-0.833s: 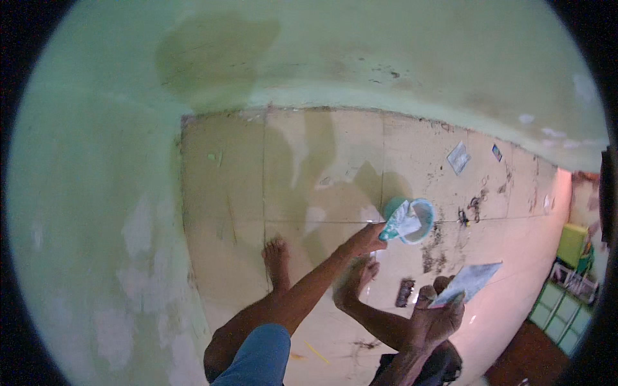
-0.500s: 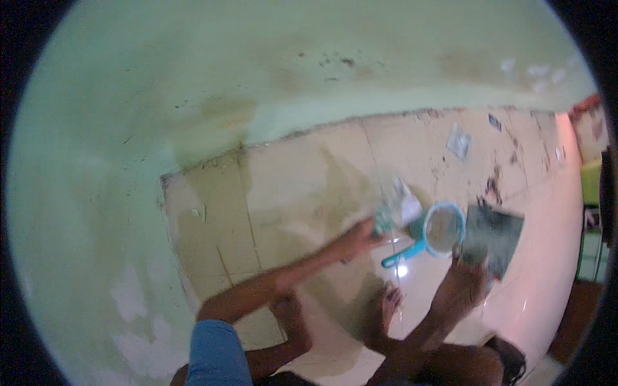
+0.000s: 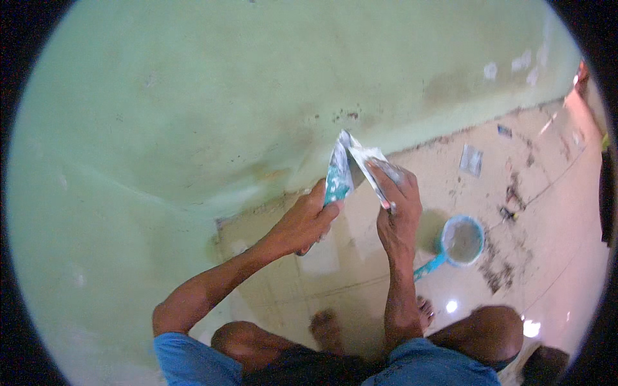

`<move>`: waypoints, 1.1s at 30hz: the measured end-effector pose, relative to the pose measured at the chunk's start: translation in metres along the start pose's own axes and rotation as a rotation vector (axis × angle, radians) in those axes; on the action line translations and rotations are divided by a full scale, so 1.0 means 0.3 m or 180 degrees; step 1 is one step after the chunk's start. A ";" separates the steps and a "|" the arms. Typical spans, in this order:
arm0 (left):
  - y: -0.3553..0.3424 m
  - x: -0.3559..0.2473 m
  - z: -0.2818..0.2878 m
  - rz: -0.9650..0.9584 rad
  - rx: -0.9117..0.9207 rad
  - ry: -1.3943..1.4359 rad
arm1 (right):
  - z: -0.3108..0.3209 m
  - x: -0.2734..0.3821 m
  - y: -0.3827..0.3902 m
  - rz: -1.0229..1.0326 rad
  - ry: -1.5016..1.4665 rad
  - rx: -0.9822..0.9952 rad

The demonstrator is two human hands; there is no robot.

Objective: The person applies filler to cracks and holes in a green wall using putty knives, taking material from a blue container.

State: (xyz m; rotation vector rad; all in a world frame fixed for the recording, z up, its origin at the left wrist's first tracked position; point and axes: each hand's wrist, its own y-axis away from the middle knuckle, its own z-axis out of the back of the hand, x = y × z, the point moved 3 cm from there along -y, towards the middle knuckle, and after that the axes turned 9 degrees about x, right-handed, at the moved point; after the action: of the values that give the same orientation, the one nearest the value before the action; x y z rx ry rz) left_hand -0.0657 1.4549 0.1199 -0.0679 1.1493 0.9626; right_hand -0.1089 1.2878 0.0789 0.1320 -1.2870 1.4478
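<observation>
My left hand [image 3: 308,220] grips a teal-handled putty scraper [image 3: 337,174], its blade smeared with white paste. My right hand [image 3: 397,206] holds a second flat putty blade [image 3: 372,166], also coated in white-grey paste. The two blades meet edge to edge in front of the pale green wall [image 3: 257,96], just above the floor line. I am squatting, with my knees and bare feet at the bottom of the view.
A teal dipper cup [image 3: 459,240] of grey paste with a long handle stands on the beige tiled floor [image 3: 553,206] to the right of my right hand. Scraps of paper and dark debris lie scattered farther right. Patched pale spots mark the wall.
The view swung from the floor up to the wall. Both hands rose from near the dipper cup and brought the two blades together in front of the wall.
</observation>
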 end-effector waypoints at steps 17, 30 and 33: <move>0.623 -0.133 0.091 0.0055 -0.2514 0.0763 | -0.346 -0.463 -0.023 -0.2100 -0.3107 -0.0707; 0.652 0.133 0.190 0.0069 -0.2491 0.1049 | -0.766 -0.202 -0.123 -0.0730 -0.0170 -0.0939; 0.645 0.192 0.211 -0.0002 -0.2325 0.1044 | -0.783 -0.141 -0.056 -0.0610 -0.0641 -0.0510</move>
State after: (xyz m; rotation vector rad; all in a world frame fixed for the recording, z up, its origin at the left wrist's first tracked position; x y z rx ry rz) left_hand -0.1448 1.6409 0.1825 -0.8380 1.0338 1.3639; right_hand 0.0477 1.4301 -0.0326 0.2921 -1.5058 1.1861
